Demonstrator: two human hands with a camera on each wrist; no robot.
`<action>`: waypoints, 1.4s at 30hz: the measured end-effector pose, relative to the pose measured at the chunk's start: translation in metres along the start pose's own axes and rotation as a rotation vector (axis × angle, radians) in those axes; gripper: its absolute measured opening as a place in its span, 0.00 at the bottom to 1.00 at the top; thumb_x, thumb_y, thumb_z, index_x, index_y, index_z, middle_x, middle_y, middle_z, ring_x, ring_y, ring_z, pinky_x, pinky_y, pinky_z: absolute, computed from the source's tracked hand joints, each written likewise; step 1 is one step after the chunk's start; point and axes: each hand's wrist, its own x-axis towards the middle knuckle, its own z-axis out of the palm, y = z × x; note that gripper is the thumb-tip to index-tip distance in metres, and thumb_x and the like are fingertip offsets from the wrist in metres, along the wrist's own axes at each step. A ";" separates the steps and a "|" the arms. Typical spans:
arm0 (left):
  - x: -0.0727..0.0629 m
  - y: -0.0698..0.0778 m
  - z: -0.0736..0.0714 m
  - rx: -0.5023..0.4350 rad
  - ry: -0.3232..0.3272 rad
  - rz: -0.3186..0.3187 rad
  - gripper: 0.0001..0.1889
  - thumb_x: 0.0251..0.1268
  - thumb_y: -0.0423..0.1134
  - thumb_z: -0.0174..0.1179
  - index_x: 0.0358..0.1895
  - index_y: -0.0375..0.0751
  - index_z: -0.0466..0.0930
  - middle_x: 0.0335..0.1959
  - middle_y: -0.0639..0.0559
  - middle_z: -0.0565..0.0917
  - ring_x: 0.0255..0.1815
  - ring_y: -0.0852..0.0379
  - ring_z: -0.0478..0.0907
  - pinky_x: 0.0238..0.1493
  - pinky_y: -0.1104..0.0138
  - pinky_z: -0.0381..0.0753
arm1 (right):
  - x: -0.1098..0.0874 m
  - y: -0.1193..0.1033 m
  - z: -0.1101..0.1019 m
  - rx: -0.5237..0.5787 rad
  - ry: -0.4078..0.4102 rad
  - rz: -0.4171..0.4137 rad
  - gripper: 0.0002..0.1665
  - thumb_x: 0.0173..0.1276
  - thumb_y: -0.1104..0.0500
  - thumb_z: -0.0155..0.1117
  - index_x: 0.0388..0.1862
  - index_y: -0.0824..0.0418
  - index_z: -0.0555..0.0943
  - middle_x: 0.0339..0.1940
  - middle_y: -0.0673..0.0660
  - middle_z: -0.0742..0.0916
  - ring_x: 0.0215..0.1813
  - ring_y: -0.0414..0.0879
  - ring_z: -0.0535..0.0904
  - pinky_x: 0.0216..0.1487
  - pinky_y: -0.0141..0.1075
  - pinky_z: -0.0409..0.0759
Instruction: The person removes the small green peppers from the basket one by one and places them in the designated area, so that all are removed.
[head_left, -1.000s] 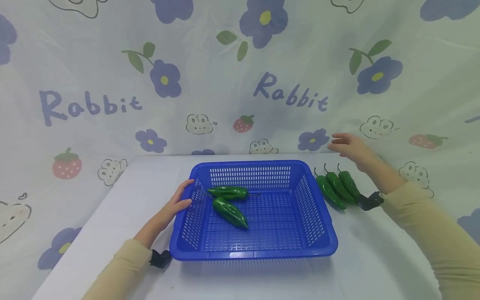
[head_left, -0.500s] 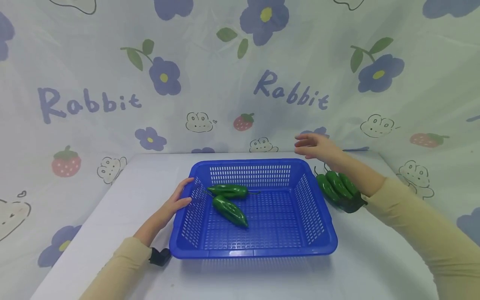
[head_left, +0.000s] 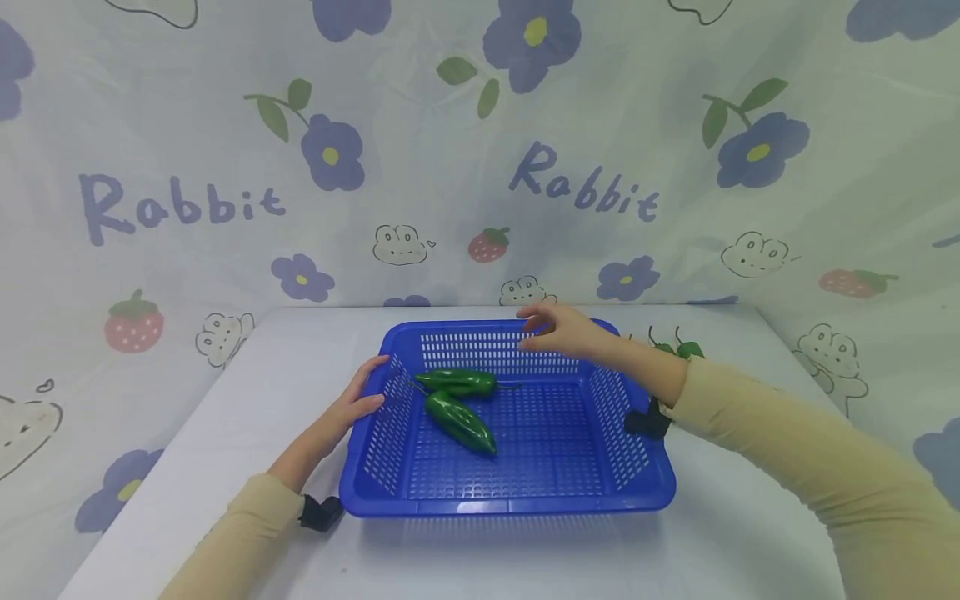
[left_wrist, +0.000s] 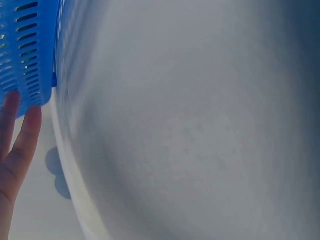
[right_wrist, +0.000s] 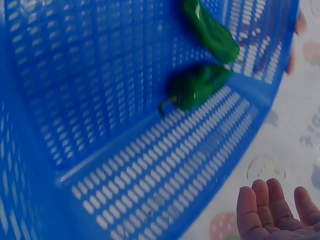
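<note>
A blue basket (head_left: 507,507) stands on the white bench (head_left: 292,358), its back rim close to the bench's far edge and its sides roughly midway between the left and right edges. Inside it lie two green peppers, both toward the basket's left side: the far pepper (head_left: 457,382) lies along the back wall with its stem pointing right, and the near pepper (head_left: 460,425) slants in front of it, tip toward the near side. They lie close together; whether they touch is hard to tell. The left hand (head_left: 348,408) rests against the basket's left wall, its fingers extended and parted from the thumb. The right hand (head_left: 566,333) is raised at the basket's far side, toward the bench's far edge, wide, with fingers lightly bent, thumb apart, holding nothing. To the basket's right, near the bench's far right corner, lie more peppers (head_left: 688,349), mostly hidden by the right sleeve (head_left: 780,433). A patterned cloth (head_left: 420,167) with flowers, strawberries and the word "Rabbit" hangs behind the far edge.
</note>
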 end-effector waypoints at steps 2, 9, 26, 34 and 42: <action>0.000 0.000 0.000 -0.006 -0.001 0.000 0.35 0.64 0.44 0.43 0.71 0.45 0.38 0.71 0.32 0.37 0.68 0.27 0.42 0.59 0.33 0.47 | 0.003 -0.001 0.009 -0.002 -0.017 -0.007 0.32 0.60 0.57 0.63 0.62 0.64 0.67 0.55 0.67 0.78 0.57 0.59 0.74 0.54 0.47 0.75; 0.000 0.000 0.000 -0.010 -0.001 -0.007 0.35 0.64 0.44 0.43 0.71 0.46 0.38 0.71 0.32 0.37 0.68 0.27 0.43 0.59 0.33 0.48 | 0.012 -0.005 0.039 0.005 -0.072 0.036 0.33 0.58 0.57 0.64 0.62 0.63 0.67 0.56 0.65 0.78 0.56 0.57 0.75 0.52 0.44 0.77; 0.001 0.000 0.000 -0.001 0.003 -0.012 0.35 0.63 0.43 0.43 0.71 0.46 0.38 0.71 0.32 0.36 0.68 0.26 0.42 0.59 0.33 0.48 | 0.022 -0.003 0.105 -0.123 -0.146 0.040 0.33 0.53 0.59 0.68 0.59 0.62 0.71 0.49 0.62 0.81 0.50 0.53 0.77 0.46 0.39 0.78; 0.000 -0.002 0.000 0.006 0.000 -0.005 0.35 0.64 0.43 0.43 0.71 0.46 0.38 0.71 0.32 0.36 0.68 0.27 0.42 0.59 0.33 0.49 | 0.029 -0.002 0.124 -0.192 -0.136 0.021 0.33 0.51 0.61 0.69 0.58 0.65 0.72 0.47 0.63 0.82 0.50 0.53 0.78 0.48 0.39 0.78; 0.000 0.000 0.000 -0.001 -0.006 -0.008 0.36 0.63 0.44 0.44 0.71 0.46 0.38 0.71 0.32 0.36 0.68 0.27 0.42 0.59 0.33 0.49 | 0.036 0.003 0.136 -0.237 -0.113 0.028 0.34 0.50 0.61 0.70 0.57 0.66 0.72 0.45 0.62 0.83 0.47 0.52 0.80 0.47 0.38 0.78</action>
